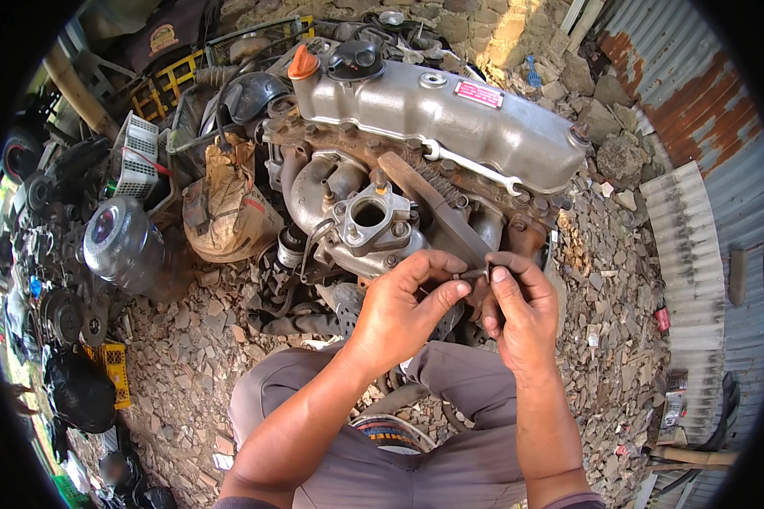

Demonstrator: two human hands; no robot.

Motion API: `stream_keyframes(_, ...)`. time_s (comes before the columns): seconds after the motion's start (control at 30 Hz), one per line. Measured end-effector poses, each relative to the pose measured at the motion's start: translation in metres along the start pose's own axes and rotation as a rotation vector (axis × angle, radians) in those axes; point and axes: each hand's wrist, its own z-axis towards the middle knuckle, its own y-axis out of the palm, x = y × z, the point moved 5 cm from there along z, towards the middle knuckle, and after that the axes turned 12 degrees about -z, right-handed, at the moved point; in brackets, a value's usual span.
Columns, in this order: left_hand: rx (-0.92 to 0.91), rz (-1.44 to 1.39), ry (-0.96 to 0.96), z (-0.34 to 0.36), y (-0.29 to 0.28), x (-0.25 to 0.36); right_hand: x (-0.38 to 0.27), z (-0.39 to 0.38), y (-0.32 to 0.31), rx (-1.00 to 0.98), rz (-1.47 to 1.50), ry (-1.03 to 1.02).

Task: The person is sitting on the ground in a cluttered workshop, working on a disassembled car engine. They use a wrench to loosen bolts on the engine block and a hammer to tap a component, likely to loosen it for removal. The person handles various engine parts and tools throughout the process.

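Both the left hand (407, 301) and the right hand (525, 314) are bare and meet low over the near side of the engine, just right of centre. Between their fingertips is a thin dark part (474, 274): the left thumb and forefinger close on one end, the right thumb and forefinger pinch the other. Its exact shape is too small to tell.

Just beyond the fingers lies a brush (429, 204), slanting across the engine with its handle end toward the hands; whether they touch it I cannot tell. Left of it stands the flange (355, 236), with a round open hole, on the grey manifold (311, 188). Farther back is the silver valve cover (373, 102), with an orange plug (303, 64), a black cap (355, 59) and a red label (480, 93). A wrench (471, 166) lies along its near edge.

To the left, a torn paper bag (233, 216) stands near a clear jug (123, 242) and a white basket (137, 157). Broken stone (607, 399) covers the ground; corrugated sheets (692, 246) line the right side.
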Motion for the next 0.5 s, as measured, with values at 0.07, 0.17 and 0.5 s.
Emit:
stream_keyframes(0.07,0.011,-0.004,0.013,-0.0002,-0.0006,0.0003,0.0013,-0.0007,-0.0003,-0.011,-0.034,0.000)
stream_keyframes(0.17,0.027,0.040,0.049,-0.0004,-0.0007,0.0033,0.0020,-0.0010,-0.0001,-0.038,-0.050,-0.002)
stream_keyframes(0.5,0.092,0.176,0.172,-0.0028,-0.0012,0.0097,0.0054,0.0000,0.0019,-0.116,0.007,0.063)
